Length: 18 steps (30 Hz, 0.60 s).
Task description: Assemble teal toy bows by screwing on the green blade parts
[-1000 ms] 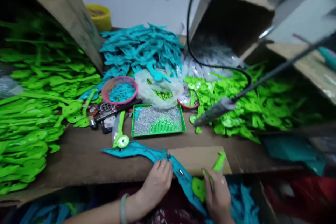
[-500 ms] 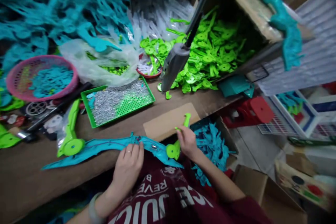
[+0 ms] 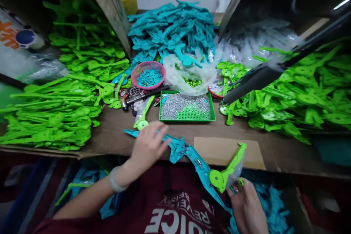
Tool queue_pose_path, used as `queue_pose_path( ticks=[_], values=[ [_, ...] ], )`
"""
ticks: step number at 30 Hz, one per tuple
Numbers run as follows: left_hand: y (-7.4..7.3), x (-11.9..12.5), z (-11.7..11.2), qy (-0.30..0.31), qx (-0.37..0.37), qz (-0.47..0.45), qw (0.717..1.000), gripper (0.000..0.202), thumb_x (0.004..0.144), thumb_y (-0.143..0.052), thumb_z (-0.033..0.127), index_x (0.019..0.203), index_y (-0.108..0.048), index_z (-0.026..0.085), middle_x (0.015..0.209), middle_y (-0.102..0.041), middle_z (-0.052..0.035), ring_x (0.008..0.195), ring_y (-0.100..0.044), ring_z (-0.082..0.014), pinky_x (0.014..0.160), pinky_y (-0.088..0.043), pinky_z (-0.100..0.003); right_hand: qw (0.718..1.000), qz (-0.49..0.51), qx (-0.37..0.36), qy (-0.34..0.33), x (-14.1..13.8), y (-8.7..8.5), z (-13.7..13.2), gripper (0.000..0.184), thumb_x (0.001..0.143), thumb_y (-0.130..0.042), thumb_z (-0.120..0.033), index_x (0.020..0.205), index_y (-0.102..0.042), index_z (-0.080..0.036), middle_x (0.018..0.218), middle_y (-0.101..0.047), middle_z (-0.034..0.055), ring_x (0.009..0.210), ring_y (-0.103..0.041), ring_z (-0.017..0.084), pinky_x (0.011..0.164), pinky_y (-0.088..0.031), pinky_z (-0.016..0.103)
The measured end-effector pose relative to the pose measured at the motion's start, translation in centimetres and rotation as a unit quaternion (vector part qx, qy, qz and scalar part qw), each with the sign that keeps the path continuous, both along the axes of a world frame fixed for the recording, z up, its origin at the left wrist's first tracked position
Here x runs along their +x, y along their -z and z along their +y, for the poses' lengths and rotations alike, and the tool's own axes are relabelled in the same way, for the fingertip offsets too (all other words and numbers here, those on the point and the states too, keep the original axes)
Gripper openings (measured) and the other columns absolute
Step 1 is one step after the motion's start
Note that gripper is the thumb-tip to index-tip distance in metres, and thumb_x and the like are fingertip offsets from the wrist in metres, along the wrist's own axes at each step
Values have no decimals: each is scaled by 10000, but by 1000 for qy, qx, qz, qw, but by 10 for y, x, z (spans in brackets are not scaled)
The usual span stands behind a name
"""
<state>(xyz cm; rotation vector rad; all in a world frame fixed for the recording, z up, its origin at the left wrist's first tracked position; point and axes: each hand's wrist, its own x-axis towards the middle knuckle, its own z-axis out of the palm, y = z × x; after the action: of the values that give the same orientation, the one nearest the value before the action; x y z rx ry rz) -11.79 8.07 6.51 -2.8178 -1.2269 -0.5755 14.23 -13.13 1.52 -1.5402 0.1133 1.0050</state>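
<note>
A long teal plastic toy-bow-shaped body (image 3: 199,166) lies at the table's front edge, its right end jutting over toward my shirt. At its left end a lime-green arm (image 3: 144,117) with a round disc pokes out behind my hand. A matching green arm (image 3: 233,164) with clear film along it is joined near the right end. My left hand (image 3: 149,146) hovers over the left part of the body with fingers apart, holding nothing visible. Beside the right green arm, my right hand (image 3: 245,199) pinches a small green plastic piece (image 3: 240,181).
A green tray (image 3: 187,120) of small silver screws or pins sits mid-table. Behind it are a pink basket (image 3: 149,84) with teal bits and a plastic bag (image 3: 192,69). Green parts (image 3: 55,109) pile up on both sides. A hanging power screwdriver (image 3: 249,82) slants in from the right.
The view has swung left. My left hand has lifted off the body's middle and shifted to its left part. My right hand has lowered beside the right green arm, still with the small green piece.
</note>
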Motion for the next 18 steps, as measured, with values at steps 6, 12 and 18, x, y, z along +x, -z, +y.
queue_pose_path(
  ticks=[6,12,18],
  values=[
    [21,-60,35,-223,-98,122,962,473,1019,-441,394,1378,-554,108,1043,-667,-165,991,-648,-335,806,-530,-440,981,-171,-75,-46,15,-8,19,425,776,-627,-637,897,-586,-232,861,-625,20,795,-577,196,679,-504,319],
    [37,-58,-33,-181,-93,105,973,475,1026,-438,436,1387,-521,139,923,-670,-100,831,-671,-276,702,-524,-378,878,-402,-220,-135,81,3,51,565,730,-505,-719,859,-623,-182,793,-595,30,809,-526,237,760,-403,386],
    [22,-82,-26,-58,-210,-65,974,303,1020,-486,382,1234,-618,213,1017,-678,-72,953,-675,-213,848,-561,-352,833,-488,-203,-164,118,16,74,478,807,-442,-628,879,-583,-177,834,-564,38,839,-515,236,783,-378,394]
  ],
)
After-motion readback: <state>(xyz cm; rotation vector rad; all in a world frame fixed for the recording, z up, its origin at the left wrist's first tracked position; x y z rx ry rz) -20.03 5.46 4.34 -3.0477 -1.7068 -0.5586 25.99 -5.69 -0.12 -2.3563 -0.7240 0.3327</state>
